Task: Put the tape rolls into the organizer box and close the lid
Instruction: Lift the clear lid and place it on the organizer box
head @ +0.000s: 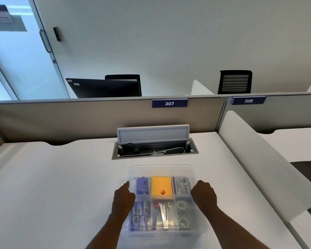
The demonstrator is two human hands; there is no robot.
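A clear plastic organizer box [162, 168] sits on the white desk in front of me, its clear lid lying over the top. Two clear tape rolls [182, 206] lie in its near right compartment, one behind the other. My left hand [123, 195] presses against the box's left edge with fingers curled. My right hand [204, 194] rests on the right edge, fingers also curled over the lid. Other compartments hold a purple hole punch [142, 186], an orange sticky note pad [162, 186], staple boxes and metal clips.
An open cable hatch [154, 148] with its flap raised is set in the desk just beyond the box. A beige partition [79, 115] stands at the back and a white curved divider [258, 168] on the right. Bare desk lies to the left.
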